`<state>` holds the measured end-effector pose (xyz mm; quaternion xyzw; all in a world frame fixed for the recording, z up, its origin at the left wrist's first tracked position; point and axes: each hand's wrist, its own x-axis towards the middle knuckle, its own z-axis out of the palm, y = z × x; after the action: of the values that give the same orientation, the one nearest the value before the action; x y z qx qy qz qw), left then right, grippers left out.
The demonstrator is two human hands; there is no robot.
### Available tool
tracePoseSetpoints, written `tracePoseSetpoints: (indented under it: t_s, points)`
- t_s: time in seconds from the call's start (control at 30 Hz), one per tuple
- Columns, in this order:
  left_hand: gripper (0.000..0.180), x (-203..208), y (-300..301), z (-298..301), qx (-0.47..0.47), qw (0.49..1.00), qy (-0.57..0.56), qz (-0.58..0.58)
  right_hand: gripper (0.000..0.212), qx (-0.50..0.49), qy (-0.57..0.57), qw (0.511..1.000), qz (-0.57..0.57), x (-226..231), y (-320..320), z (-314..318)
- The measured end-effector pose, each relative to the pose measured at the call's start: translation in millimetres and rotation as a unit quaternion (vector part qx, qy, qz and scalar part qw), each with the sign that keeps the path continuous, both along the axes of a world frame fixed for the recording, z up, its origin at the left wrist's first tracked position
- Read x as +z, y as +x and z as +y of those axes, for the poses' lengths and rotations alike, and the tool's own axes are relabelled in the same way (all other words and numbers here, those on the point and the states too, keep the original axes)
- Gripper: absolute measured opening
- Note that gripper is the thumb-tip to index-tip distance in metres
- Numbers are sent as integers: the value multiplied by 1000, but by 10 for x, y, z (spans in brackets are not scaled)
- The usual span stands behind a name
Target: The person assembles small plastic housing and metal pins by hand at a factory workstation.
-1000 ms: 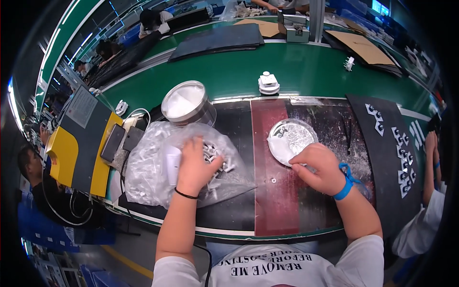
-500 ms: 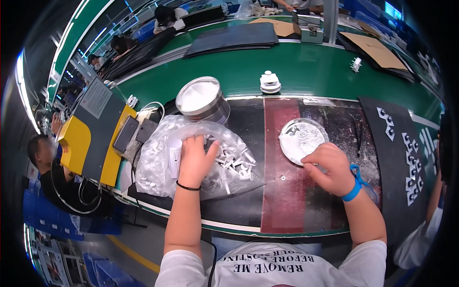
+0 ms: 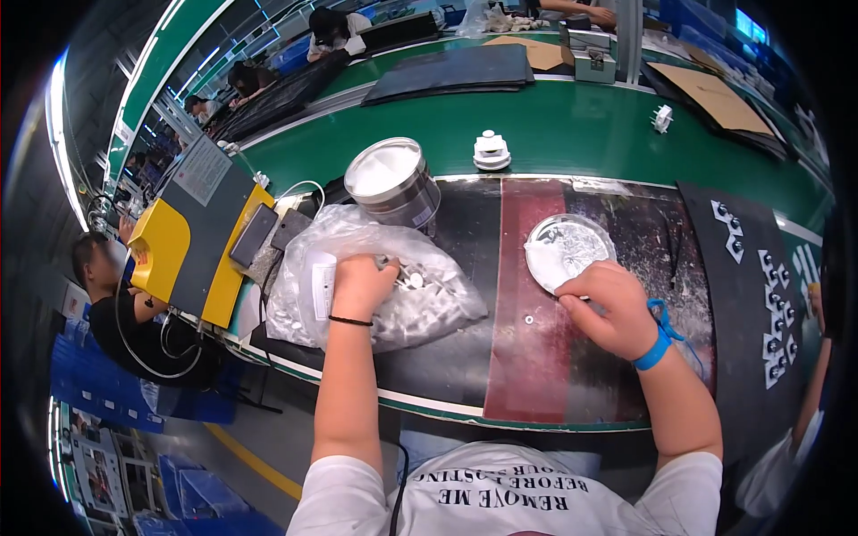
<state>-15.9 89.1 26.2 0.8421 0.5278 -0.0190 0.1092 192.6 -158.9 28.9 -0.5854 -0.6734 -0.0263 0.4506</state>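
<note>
My left hand (image 3: 360, 284) rests on a clear plastic bag (image 3: 371, 281) full of small silvery parts, fingers curled into its opening on a few of them. My right hand (image 3: 608, 306) lies by the near edge of a shallow white dish (image 3: 567, 246) smeared with white paste, fingers closed at its rim; what they pinch is hidden. A blue wrist strap (image 3: 658, 342) circles the right wrist. Both hands work over a dark bench mat (image 3: 465, 357) with a red strip (image 3: 527, 357).
A metal can of white paste (image 3: 391, 182) stands behind the bag. A white round part (image 3: 491, 150) sits on the green conveyor (image 3: 554, 125). A yellow and grey device (image 3: 192, 241) lies left. Rows of small parts (image 3: 769, 295) lie right. Other people work left and far back.
The view has shifted slightly. My left hand stays in the bag, its fingers working among the parts. My right hand stays at the dish's near edge.
</note>
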Motion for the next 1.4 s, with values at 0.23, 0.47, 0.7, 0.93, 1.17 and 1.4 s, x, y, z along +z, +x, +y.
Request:
tracePoseSetpoints:
  t_s: [0.23, 0.47, 0.7, 0.93, 1.17, 1.4]
  points:
    - [66, -174, -213, -257, -226, 936, -48, -266, 6, 7, -15, 1000, 17, 43, 13, -38]
    - [67, -215, 94, -629, -254, 948, 90, -172, 7, 11, -5, 1000, -8, 4, 3, -2]
    - [69, -92, 141, -625, -245, 957, 107, -115, 8, -8, 5, 999, -31, 4, 55, -25]
    - [66, -75, -68, -863, -490, 863, 97, -74, 8, -39, 22, 998, -36, 92, 192, -50]
    - [46, -232, 147, -557, -438, 878, 157, -114, 17, -196, -40, 979, 44, -3, 912, 261]
    - [53, -186, 196, -494, -437, 881, 101, -152, 34, -400, -165, 896, -106, -526, 2354, 938]
